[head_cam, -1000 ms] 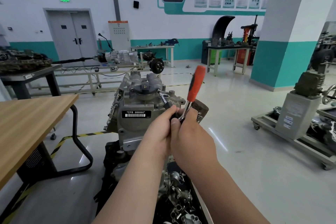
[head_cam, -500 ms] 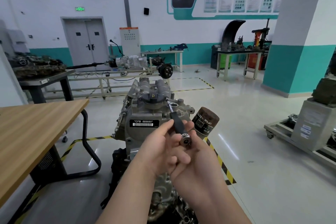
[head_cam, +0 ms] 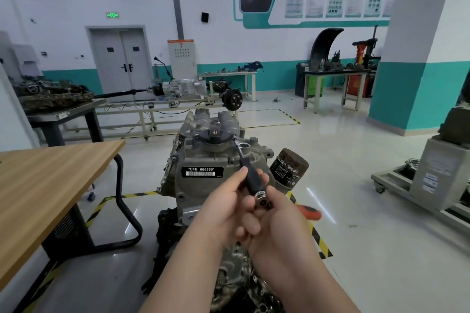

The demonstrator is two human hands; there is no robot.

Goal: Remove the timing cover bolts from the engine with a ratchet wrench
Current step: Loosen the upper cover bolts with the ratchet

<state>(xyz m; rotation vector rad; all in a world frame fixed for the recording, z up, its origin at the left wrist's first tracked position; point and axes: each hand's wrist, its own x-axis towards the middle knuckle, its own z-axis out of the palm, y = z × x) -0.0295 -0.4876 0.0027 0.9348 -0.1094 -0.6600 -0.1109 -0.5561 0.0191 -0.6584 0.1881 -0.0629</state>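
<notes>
In the head view we are looking down at the engine [head_cam: 203, 160], which is sitting in the middle of the scene, near us and just right of the wooden bench [head_cam: 50, 180], with an oil filter [head_cam: 290, 169] sticking out on its right side. Our left hand [head_cam: 226, 207] is pinching the black grip of the extension bar [head_cam: 250, 180] between thumb and fingers [head_cam: 241, 173], and the bar is running up and away to a socket [head_cam: 235, 140] seated on the top face of the engine; the timing cover bolt beneath it is hidden. Our right hand [head_cam: 279, 226] is curling round the ratchet wrench [head_cam: 309, 213] at the near end of the bar, with only the blurred orange handle showing to the right. We are judging the engine heavy enough to stay put, and the steel bar and wrench stiff and fairly light. The chrome ends are probably slick, so the black grip and orange handle are the places to hold. The bolt is small and likely easy to drop once loose.
</notes>
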